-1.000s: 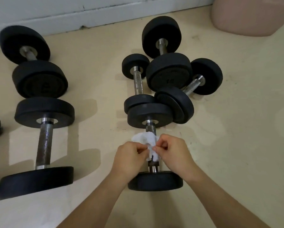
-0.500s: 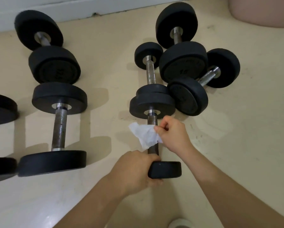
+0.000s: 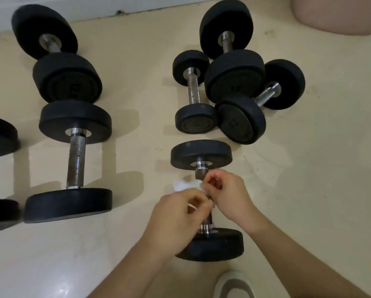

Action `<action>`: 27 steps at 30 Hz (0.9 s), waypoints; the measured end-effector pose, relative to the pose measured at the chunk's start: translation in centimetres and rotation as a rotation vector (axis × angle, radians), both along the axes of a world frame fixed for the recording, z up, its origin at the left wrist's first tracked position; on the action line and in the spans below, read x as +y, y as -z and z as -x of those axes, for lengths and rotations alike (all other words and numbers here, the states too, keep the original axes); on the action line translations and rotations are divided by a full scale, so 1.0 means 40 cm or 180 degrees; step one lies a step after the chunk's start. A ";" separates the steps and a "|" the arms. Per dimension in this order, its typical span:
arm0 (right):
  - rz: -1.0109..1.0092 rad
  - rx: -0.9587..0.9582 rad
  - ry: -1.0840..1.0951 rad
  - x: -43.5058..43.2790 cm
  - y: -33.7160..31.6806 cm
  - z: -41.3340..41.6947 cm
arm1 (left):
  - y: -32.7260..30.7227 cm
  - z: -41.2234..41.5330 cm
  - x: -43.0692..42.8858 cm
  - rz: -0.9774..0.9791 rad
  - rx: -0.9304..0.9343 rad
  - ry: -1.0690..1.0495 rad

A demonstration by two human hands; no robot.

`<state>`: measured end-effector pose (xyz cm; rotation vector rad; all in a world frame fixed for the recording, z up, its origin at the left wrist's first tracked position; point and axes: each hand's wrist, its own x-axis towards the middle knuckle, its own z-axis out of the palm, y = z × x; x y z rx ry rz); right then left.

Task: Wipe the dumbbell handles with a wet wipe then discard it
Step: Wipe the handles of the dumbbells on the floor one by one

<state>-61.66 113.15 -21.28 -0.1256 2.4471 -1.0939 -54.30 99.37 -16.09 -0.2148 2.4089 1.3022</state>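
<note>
Location: a beige floor [image 3: 309, 168] beside a white wall [image 3: 94, 7], seen from above.

Item under work: a dumbbell [image 3: 201, 154] lying on the floor in the lower centre, lengthwise away from the viewer, one black weight at the far end and one at the near end. Its handle [image 3: 200, 171] shows only at the far end; the rest is covered by the hands.

Wet wipe [image 3: 183, 186]: white, crumpled, lying against the left side of the handle, between the two hands.

Left hand [image 3: 178, 214]: above the near half of the handle, fingers curled, fingertips pinching the wipe. Motion blur softens the detail.

Right hand [image 3: 228, 194]: on the right side of the handle, fingers curled inward, thumb and forefinger pinching the wipe's edge.

Surroundings: a large dumbbell [image 3: 75, 160] with a rust-spotted handle lies well to the left. A small dumbbell [image 3: 193, 91] lies just beyond the worked one, touching a cluster of others. A light shoe [image 3: 234, 284] shows at the bottom edge. A pink object [image 3: 335, 16] stands at the top right.
</note>
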 end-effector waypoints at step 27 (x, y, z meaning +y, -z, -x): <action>-0.0642 -0.0103 0.0377 -0.024 -0.048 -0.095 | 0.145 0.072 0.039 -0.0973 -0.0538 -0.1749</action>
